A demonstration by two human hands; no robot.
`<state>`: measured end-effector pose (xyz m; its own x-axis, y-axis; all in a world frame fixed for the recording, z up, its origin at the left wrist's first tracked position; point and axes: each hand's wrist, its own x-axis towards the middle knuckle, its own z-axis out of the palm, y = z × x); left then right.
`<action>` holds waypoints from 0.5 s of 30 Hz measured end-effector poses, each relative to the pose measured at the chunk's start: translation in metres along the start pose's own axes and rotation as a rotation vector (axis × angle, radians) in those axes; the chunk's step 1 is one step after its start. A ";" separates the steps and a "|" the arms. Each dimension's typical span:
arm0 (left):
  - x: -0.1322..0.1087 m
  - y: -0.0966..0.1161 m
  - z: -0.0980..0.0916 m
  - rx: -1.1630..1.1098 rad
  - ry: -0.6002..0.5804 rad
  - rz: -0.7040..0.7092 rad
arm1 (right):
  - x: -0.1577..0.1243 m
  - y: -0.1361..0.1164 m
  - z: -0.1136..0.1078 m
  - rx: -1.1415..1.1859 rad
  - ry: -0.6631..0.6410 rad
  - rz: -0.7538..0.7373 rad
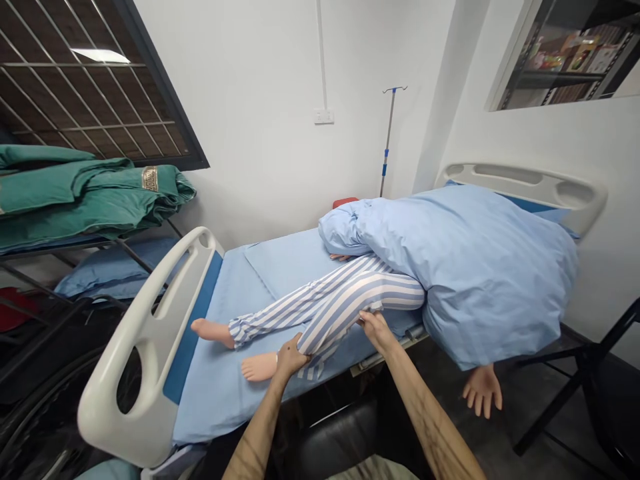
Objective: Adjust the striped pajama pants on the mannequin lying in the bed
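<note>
A manikin in blue-and-white striped trousers (345,300) lies on a hospital bed, its upper body hidden under a light blue quilt (450,260). The manikin's near leg is bent at the knee, while its far leg stretches toward the footboard. My left hand (291,357) is closed round the near leg's ankle, just above the bare foot (257,368). At the back of the near thigh and knee, my right hand (376,328) grips the striped cloth and the leg, its fingertips partly hidden. The far foot (213,332) rests on the blue sheet (270,260).
The footboard (115,373) stands left, the headboard (575,193) right. A manikin hand (483,393) hangs below the quilt near a black folding chair (600,380). An IV pole (389,140) rises behind the bed. Green folded cloths (90,190) lie on a rack at left.
</note>
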<state>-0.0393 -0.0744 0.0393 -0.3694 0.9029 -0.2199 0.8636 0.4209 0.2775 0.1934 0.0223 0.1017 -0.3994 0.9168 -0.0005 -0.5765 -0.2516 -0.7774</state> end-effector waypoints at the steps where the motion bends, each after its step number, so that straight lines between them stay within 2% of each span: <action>1: -0.002 -0.006 -0.001 -0.004 0.004 0.015 | -0.001 0.004 0.001 0.011 0.008 0.012; 7: -0.019 -0.045 -0.009 0.075 0.026 0.003 | -0.009 0.046 0.004 0.047 0.100 0.057; 12: -0.038 -0.078 -0.032 0.205 0.024 -0.035 | -0.013 0.089 0.005 0.103 0.120 0.135; 15: -0.048 -0.092 -0.048 0.274 0.034 -0.049 | -0.014 0.112 0.008 0.099 0.067 0.167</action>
<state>-0.1178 -0.1520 0.0692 -0.4202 0.8865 -0.1937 0.9034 0.4289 0.0031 0.1290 -0.0210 0.0199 -0.4489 0.8776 -0.1682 -0.5750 -0.4277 -0.6975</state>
